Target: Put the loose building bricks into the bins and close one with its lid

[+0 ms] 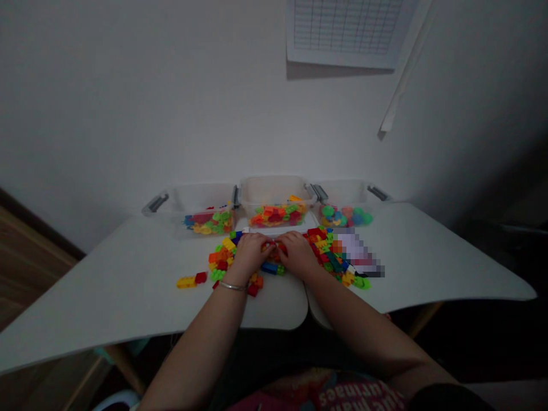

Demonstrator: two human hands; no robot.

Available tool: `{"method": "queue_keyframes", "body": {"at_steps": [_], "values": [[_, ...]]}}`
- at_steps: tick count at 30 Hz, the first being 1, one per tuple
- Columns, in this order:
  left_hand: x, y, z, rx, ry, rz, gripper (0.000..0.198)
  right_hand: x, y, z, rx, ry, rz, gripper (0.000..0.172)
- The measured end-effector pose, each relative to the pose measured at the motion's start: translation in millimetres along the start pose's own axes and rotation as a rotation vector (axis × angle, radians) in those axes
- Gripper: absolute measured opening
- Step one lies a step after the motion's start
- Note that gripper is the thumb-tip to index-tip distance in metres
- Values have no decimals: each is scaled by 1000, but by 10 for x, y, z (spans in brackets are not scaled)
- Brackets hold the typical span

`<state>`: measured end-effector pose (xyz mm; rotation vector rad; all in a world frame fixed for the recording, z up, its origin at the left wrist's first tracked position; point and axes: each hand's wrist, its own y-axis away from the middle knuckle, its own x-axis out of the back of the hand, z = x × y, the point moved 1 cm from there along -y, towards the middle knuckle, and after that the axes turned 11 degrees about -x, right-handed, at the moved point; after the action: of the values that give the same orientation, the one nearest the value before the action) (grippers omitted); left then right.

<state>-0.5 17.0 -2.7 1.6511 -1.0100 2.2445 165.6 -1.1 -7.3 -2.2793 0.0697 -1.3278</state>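
My left hand and my right hand meet over a heap of toy building bricks, fingertips pinched close together. Whatever sits between them is small and too dim to make out, with a trace of red. Bricks in yellow, orange, red and green lie beside my left hand. Red, green and yellow bricks spread beyond my right hand. Below the fingers rests a blue brick. A yellow brick and a red brick lie apart at the left.
Three clear plastic boxes stand along the wall: a left box, a middle box and a right box, each holding colourful pieces. The white table has a curved front edge. A pixelated patch covers something at right.
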Motion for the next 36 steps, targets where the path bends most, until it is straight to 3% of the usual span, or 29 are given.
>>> {"method": "queue_keyframes", "body": {"at_steps": [6,12,17,24,28,31,36], "values": [[36,-7,-4,-25,149,145,19,24,-11,22,-54,-87,94,25],[58,-2,42,0,307,214,15,64,-4,-3,13,-130,115,20],[79,12,53,-29,286,177,14,66,-3,-11,-30,-95,121,19],[149,72,101,-89,7,0,26,109,21,-43,-83,-23,188,18],[111,77,51,-146,-24,-47,18,113,-13,9,-76,-84,224,17],[71,66,12,-147,-8,-60,12,172,-85,74,-47,-190,309,19],[76,48,13,-122,38,-16,14,400,-274,231,-130,-335,492,22]]}}
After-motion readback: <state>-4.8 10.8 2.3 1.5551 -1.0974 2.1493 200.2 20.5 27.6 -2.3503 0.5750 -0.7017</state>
